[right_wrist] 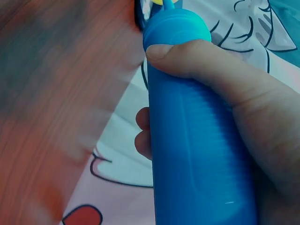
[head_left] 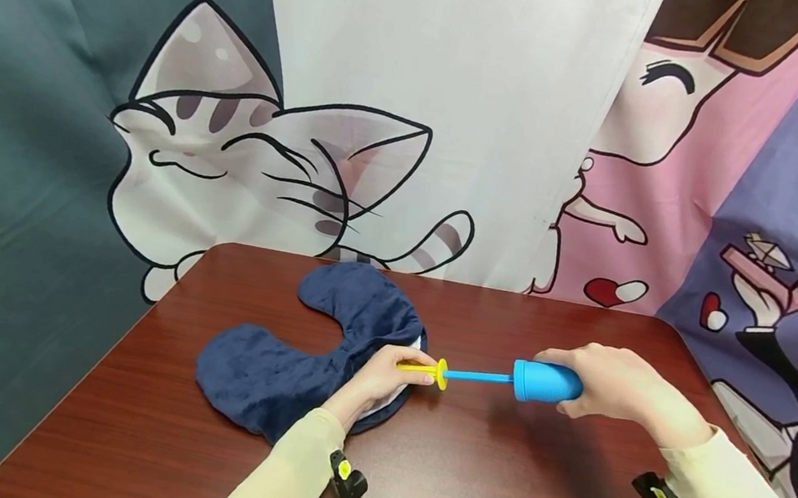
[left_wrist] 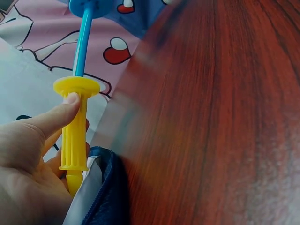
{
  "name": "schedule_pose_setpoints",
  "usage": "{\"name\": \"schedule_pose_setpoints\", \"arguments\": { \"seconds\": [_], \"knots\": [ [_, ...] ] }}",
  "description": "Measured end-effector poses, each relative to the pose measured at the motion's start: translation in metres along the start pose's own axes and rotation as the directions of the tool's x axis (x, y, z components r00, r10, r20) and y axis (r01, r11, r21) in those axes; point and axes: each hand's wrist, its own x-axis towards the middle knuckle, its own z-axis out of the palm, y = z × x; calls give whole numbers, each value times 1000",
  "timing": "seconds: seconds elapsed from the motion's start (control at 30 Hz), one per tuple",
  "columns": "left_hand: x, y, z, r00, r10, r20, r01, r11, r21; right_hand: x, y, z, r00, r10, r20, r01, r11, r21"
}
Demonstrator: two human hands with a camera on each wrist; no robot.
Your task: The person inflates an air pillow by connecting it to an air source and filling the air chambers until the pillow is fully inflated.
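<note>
A blue hand pump (head_left: pixel 546 384) with a yellow ribbed nozzle grip (left_wrist: pixel 75 133) is held level above the table between both hands. My right hand (head_left: pixel 612 382) grips the blue barrel (right_wrist: pixel 197 140), thumb near its collar. My left hand (head_left: pixel 382 377) holds the yellow grip, thumb just under its round flange (left_wrist: pixel 77 86). A length of blue rod (head_left: pixel 479 376) shows between flange and barrel. Below my left hand lies a navy U-shaped neck pillow (head_left: pixel 242 371), its zipped edge open on a white lining (left_wrist: pixel 91 187). The yellow tip sits by that lining; its end is hidden.
The brown wooden table (head_left: pixel 475 478) extends around the pillow. Behind it hangs a cartoon-printed cloth backdrop (head_left: pixel 454 63). A small black wrist camera (head_left: pixel 348 478) sits on the left sleeve and another camera (head_left: pixel 656 491) on the right.
</note>
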Motion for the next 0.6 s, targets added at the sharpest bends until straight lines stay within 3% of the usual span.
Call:
{"name": "schedule_pose_setpoints", "arguments": {
  "seconds": [0.33, 0.6],
  "knots": [
    [0, 5, 0, 1000, 16, -5, -16, 1000, 25, -19, 15, -12, 997, 46, -61, -52, 994, -96],
    [0, 0, 0, 1000, 8, -13, -8, 1000, 7, -10, 9, -3, 995, 0, -99, -8, 997, -78]
  ]
}}
